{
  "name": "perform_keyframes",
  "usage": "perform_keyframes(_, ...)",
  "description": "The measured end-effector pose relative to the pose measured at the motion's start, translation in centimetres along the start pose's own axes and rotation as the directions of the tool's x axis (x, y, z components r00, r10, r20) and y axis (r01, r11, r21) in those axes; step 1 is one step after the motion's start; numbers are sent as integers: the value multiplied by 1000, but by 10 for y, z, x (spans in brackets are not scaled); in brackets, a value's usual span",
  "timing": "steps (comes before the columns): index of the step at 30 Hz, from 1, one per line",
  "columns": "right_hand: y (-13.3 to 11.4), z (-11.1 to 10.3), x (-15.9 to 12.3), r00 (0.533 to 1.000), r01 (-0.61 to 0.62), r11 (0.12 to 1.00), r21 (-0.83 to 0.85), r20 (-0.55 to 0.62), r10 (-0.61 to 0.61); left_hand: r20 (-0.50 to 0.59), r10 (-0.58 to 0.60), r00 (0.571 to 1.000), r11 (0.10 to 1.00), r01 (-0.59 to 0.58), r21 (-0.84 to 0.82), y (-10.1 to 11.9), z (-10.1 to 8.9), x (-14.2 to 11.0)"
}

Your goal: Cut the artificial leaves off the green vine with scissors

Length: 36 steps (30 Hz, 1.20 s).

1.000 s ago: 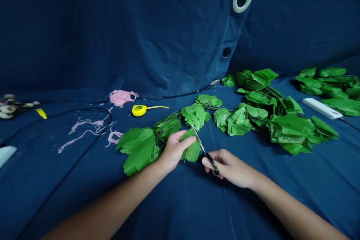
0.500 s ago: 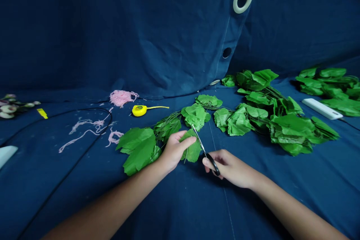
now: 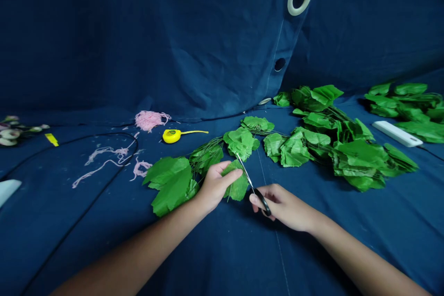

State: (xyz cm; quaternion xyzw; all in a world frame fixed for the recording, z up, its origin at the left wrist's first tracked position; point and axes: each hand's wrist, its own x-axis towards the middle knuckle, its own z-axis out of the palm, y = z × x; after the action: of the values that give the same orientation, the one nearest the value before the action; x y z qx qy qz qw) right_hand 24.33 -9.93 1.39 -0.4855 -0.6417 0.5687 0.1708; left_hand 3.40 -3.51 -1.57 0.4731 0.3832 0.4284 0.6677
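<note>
My left hand point(image 3: 215, 186) pinches a green artificial leaf point(image 3: 237, 187) between thumb and fingers, near the middle of the cloth. In my right hand point(image 3: 280, 206) is a pair of scissors point(image 3: 261, 201) with black handles. Their blades point up and left, along the right edge of the held leaf, and look nearly together. A leafy vine point(image 3: 241, 142) lies just beyond both hands. Big leaves point(image 3: 169, 182) spread out to the left of my left wrist. Whether the blades touch the leaf is hard to see.
Behind stand a yellow tape measure point(image 3: 172, 136) and a pink yarn bundle point(image 3: 151, 120). Loose yarn point(image 3: 100, 171) and a black cable point(image 3: 92, 206) lie left. More leaf bunches point(image 3: 362, 157), a white power strip point(image 3: 397, 133) and further leaves point(image 3: 425, 129) occupy the right. Flowers point(image 3: 12, 134) lie far left.
</note>
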Motion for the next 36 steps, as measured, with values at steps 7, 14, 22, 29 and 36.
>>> perform_keyframes(7,0,0,1,1000,5,1000,-6,-2,-5,-7,1,1000,1000,-1,2,0,0,0)
perform_keyframes(14,0,0,1,1000,7,1000,-19,-5,-7,-2,-6,1000,1000,6,-1,1,1,-1)
perform_keyframes(22,-1,0,0,1000,7,1000,-17,-10,-7,-1,-6,1000,1000,6,-6,1,1,-1)
perform_keyframes(29,1,1,1,1000,7,1000,-26,-15,-7,12,-10,1000,1000,10,2,1,0,-1)
perform_keyframes(36,3,1,2,1000,15,1000,-8,-7,-15,18,-13,1000,1000,13,-14,1,0,0)
